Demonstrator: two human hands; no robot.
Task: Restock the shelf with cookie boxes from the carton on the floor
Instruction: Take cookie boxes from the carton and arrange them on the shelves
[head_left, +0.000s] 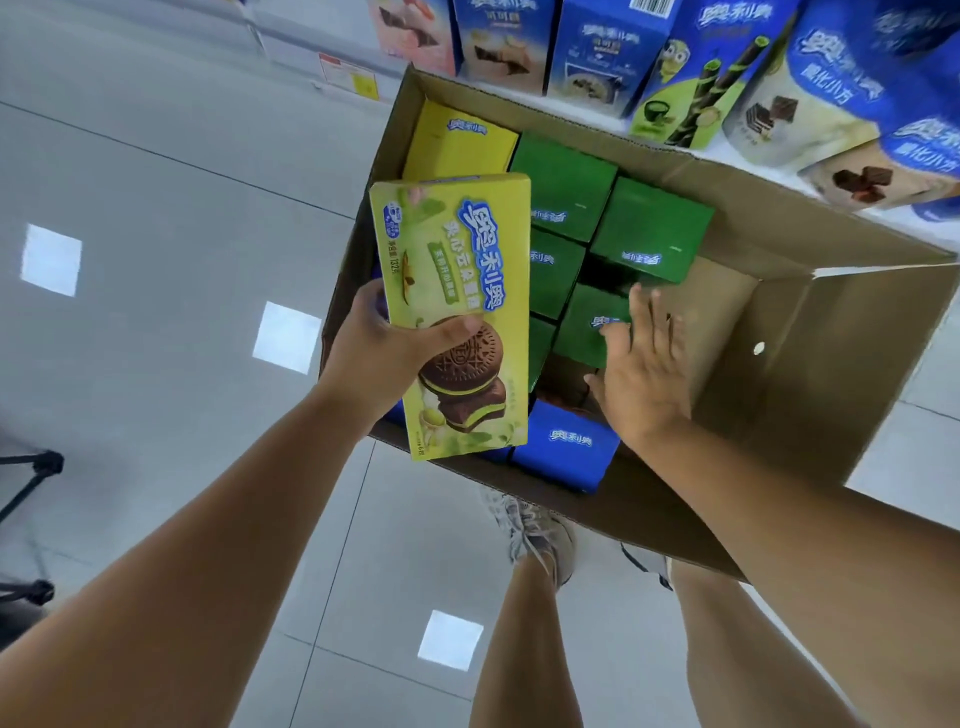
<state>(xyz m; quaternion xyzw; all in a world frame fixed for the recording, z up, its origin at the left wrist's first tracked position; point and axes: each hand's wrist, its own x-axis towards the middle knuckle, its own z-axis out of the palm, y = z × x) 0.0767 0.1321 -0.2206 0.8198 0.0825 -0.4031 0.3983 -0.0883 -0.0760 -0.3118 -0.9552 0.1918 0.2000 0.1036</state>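
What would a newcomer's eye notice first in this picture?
The yellow-green cookie box, held up by the left hand over the left side of the carton, stands out first. Next, the open right hand reaches into the carton, near the green boxes packed inside.

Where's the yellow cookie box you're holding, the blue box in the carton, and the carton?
held yellow cookie box (457, 260): head view, its printed front.
blue box (566, 447): head view, its top face.
carton (831, 338): head view, its bare inner wall.
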